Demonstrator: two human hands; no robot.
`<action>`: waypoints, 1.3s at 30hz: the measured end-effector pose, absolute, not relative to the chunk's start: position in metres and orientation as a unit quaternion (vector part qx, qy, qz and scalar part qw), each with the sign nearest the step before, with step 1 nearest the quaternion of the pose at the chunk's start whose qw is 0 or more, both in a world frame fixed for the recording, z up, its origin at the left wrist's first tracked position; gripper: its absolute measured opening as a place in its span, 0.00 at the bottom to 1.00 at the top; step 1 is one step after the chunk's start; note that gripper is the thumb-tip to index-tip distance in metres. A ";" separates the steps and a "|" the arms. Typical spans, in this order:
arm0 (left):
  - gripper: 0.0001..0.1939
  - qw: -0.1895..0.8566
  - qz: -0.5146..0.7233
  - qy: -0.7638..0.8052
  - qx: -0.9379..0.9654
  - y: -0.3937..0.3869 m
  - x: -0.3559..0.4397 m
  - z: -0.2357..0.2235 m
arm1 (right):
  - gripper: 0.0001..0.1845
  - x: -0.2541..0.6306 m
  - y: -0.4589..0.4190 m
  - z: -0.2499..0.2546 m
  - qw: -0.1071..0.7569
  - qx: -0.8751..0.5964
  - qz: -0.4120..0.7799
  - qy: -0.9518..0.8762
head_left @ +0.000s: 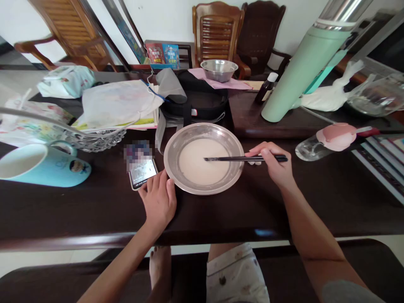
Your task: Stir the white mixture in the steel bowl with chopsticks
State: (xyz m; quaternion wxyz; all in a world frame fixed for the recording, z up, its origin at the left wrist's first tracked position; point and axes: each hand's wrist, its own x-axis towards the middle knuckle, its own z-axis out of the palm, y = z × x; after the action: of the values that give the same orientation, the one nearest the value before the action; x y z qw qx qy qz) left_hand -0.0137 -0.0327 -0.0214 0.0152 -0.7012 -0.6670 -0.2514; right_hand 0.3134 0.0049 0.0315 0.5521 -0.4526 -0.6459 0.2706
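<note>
A wide steel bowl stands on the dark table, with a milky white liquid in its bottom. My right hand is closed around black chopsticks, which lie nearly level across the bowl's right rim, their tips over or in the liquid. To the left of the bowl, my left hand rests with fingers stretched out at the lower end of a phone. Its fingers are close to the bowl's rim; whether they touch it I cannot tell. The phone's screen is lit, its upper part pixelated.
A light blue mug is at the left by a glass basket. Behind the bowl are a black bag and a smaller steel bowl. A green flask, a pink-lidded bottle and books stand or lie rightward.
</note>
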 end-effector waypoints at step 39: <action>0.31 0.028 -0.250 -0.662 -0.706 -0.032 -0.014 -0.023 | 0.17 0.309 0.004 0.033 0.535 -0.441 0.290 -0.659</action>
State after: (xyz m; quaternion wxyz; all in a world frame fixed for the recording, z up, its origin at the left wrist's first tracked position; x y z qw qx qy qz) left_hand -0.0139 -0.0322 -0.0233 0.0278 -0.7058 -0.6622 -0.2501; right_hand 0.3091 0.0041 0.0326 0.5355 -0.4406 -0.6594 0.2904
